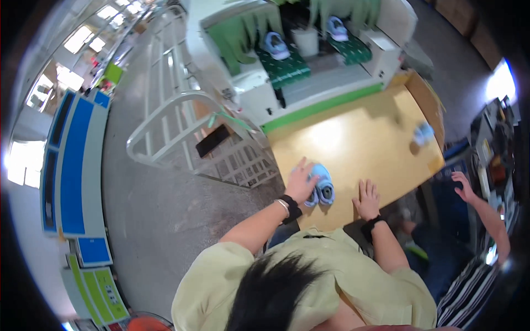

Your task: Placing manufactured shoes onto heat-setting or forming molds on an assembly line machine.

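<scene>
A pair of small light-blue shoes (324,179) stands side by side at the near left of the wooden tabletop (359,149). Over the left shoe lies my left hand (301,181), its fingers stretched and spread, thumb toward the other shoe; the hand hides much of that left shoe. My right hand (367,199) rests flat on the table's near edge with fingers apart and nothing in it. Far to the right, a blurred light-blue shoe (424,134) appears above or on the tabletop; I cannot tell which.
Beyond the table stands a white machine (254,83) with green curtain strips and two shoes on its green mats. A white metal rack (165,132) holding a black phone (212,141) is at left. Another person's hand (465,187) reaches in from the right.
</scene>
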`<state>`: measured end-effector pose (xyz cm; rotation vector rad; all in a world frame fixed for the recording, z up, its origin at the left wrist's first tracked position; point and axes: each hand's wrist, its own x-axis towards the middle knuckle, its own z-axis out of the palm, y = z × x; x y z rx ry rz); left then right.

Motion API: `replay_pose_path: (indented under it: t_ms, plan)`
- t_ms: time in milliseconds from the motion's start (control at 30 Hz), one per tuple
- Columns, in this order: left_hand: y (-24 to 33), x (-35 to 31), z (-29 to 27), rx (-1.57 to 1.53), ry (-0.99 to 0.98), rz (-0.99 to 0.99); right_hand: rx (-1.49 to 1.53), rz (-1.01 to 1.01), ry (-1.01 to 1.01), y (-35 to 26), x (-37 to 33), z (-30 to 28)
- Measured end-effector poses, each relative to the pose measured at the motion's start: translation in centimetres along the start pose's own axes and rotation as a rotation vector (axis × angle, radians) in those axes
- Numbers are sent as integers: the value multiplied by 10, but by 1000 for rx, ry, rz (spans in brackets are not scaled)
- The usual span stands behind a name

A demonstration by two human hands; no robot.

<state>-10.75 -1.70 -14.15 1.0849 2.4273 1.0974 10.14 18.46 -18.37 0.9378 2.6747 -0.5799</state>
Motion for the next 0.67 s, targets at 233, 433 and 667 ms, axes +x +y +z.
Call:
replay_pose_path:
  t_ms: [233,433,667]
  plan:
    - [-13,-26,-9,232,-153,-122,66,-116,212,-5,3,-15]
    - [-8,-30,-3,114,-190,-227,146,-104,309,45,101,-45]
    - [-16,-24,2,111,-224,-221,498,18,152,47,228,-108]
